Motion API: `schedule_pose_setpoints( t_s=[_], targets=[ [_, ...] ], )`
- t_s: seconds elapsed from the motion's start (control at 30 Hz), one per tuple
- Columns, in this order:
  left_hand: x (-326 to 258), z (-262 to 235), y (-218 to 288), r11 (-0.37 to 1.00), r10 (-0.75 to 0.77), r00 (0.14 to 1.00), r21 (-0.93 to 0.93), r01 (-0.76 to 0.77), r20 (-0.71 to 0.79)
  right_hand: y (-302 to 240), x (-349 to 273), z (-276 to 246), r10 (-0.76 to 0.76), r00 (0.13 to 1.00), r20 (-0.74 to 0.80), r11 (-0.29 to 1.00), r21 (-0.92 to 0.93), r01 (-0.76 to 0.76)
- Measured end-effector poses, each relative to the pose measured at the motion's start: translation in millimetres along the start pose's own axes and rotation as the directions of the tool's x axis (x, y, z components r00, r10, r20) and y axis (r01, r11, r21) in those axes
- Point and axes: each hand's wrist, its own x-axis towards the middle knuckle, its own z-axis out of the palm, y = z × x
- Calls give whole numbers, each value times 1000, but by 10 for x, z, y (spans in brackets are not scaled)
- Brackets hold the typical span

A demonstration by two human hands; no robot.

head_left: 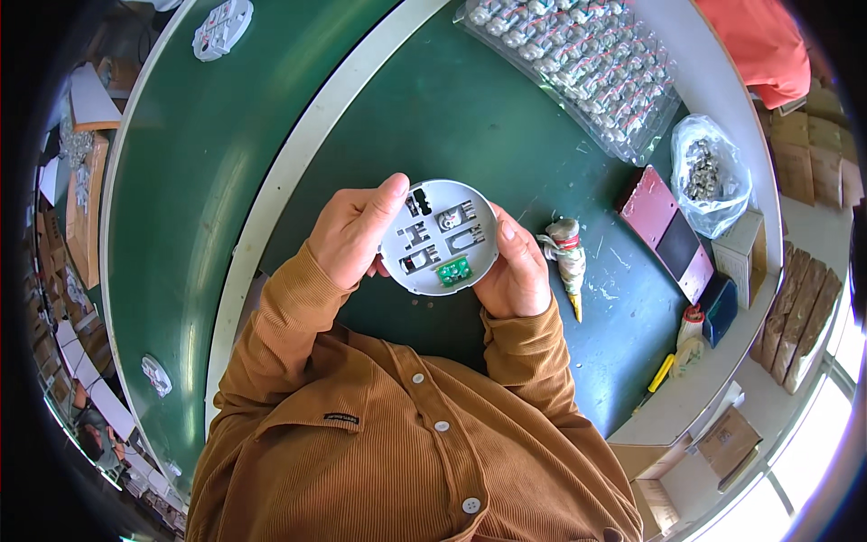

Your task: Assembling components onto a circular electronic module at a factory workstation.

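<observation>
Between my two hands is a round pale-grey plastic housing (432, 238), its inner side facing up. It carries metal clips, slots and a small green circuit board (453, 271) near its lower edge. My left hand (354, 233) grips the left rim, thumb lying by the top edge. On the opposite rim, my right hand (517, 269) is closed with its thumb on the edge. Just right of that hand lies a screwdriver-like tool (567, 257), its body wrapped in pale tape with a red band and a yellowish tip.
A clear tray of many small metal parts (587, 68) lies at the far right. Near it are a bag of small metal pieces (703, 172), a dark-red plate (664, 230) and a yellow-handled tool (661, 372). Left, a green belt (217, 181) carries similar housings (222, 29).
</observation>
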Motion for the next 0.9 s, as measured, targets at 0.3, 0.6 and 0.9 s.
schedule_pose_setpoints(
  t_s=[0.3,0.6,0.9],
  targets=[
    [139,-143,-217,999,-3,965,-47,16,262,74,89,-232,-64,998,28,990,-121,67],
    [-393,-798,-293,845,505,862,179,-504,41,-11,130,-399,66,977,202,995,-85,-49],
    [-1361,-5395,-247,478,773,-28,552,683,-634,-62,176,-223,-26,1000,9,971,-239,27]
  ],
)
